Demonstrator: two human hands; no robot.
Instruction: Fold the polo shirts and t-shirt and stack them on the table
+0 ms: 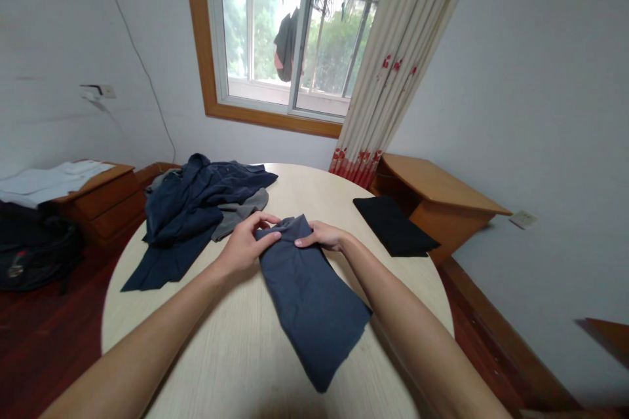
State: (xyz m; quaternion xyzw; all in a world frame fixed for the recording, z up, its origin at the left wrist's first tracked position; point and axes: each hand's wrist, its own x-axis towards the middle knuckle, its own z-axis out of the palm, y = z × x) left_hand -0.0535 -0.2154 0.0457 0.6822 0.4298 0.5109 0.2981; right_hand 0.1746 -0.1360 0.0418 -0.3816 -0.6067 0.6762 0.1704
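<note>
A folded dark blue-grey garment [314, 301] lies lengthwise over the middle of the round table, its near end toward me. At its far left corner my left hand [249, 239] pinches the cloth, thumb on top and fingers behind. My right hand [324, 236] grips the far right corner the same way, fingers partly hidden behind the fabric. Between the hands the far edge is bunched up a little. The exact kind of garment cannot be made out.
On the pale round table [221, 353], a rumpled pile of dark clothes [196, 203] sits at the left and a folded black cloth [393, 226] at the right. A wooden desk [437, 183] stands beyond the right edge; a drawer cabinet [103, 200] and black backpack [37, 249] are at the left.
</note>
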